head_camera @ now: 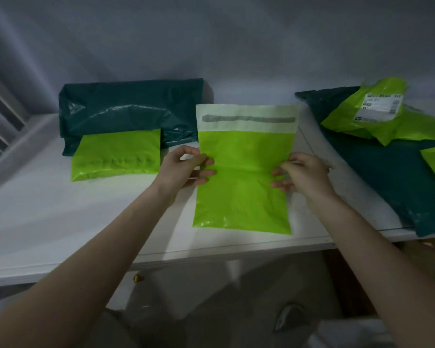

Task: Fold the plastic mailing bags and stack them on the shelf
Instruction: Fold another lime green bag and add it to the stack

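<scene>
Gripped a lime mailing bag (244, 177) flat on the white shelf (60, 222).
Pinched its side edges with left hand (186, 169) and right hand (301, 175), near the crease.

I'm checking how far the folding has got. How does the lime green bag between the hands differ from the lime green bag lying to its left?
The bag between the hands lies spread full length, white adhesive strip showing on top; the left bag is folded to a compact rectangle, no strip visible. The left hand and right hand pinch the spread bag's side edges; the folded one lies untouched, partly on a dark teal bag. Both are lime green plastic on the white shelf.
</scene>
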`<state>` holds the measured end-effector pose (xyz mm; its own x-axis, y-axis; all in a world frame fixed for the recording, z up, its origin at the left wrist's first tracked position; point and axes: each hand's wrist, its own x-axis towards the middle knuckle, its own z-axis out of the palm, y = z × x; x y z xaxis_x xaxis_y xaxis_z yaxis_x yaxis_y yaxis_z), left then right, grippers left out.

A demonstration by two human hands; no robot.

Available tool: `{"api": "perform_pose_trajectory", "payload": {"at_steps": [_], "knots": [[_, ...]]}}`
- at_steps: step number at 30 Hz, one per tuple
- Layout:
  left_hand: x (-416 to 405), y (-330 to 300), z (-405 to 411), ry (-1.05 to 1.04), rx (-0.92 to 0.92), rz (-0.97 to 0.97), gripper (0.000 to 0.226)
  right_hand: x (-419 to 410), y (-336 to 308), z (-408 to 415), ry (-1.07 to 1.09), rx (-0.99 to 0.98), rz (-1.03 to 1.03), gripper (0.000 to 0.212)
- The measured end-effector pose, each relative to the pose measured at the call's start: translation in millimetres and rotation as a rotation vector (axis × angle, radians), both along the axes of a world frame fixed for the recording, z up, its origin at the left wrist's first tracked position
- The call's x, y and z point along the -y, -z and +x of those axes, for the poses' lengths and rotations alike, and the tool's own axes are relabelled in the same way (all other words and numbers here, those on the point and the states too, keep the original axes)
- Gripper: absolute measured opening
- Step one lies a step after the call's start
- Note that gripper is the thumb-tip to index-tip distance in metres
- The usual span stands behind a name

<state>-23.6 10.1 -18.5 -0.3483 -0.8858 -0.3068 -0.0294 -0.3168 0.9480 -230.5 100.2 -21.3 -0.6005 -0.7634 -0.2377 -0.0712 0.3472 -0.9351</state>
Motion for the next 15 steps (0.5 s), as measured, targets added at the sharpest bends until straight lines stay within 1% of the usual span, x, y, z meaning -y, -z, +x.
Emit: {"api": "perform_pose_trajectory", "payload": {"at_steps": [2,5,8,10,12,13,15], "knots": [[2.4,2.0,-0.2,-0.002,-0.047,0.036,0.013,-0.2,-5.6,2.9,-0.002,0.13,-0.036,0.019],[4.3,4.6,-0.5,-0.01,-0.065,0.07,0.027,-2.0,-10.4,0.8,-0.002,0.297,-0.038,0.027],[3.3,6.3,-0.5,-0.021,-0.081,0.104,0.034,-5.0,-12.4,0.1,0.037,0.421,-0.015,0.028],[3.2,6.8,-0.9,-0.005,-0.048,0.104,0.035,-4.2,-12.1,-1.1,0.072,0.404,0.013,0.034],[2.7,6.6,-1.1,0.024,0.03,0.063,0.027,-1.6,-10.3,-1.9,0.066,0.338,0.081,0.037],[2.2,6.3,-1.0,0.04,0.069,0.04,0.024,-0.6,-9.6,-1.7,0.054,0.319,0.116,0.034],[1.1,6.0,-0.9,0.076,0.129,-0.002,0.025,-0.7,-8.1,-0.6,0.015,0.283,0.157,0.017]]}}
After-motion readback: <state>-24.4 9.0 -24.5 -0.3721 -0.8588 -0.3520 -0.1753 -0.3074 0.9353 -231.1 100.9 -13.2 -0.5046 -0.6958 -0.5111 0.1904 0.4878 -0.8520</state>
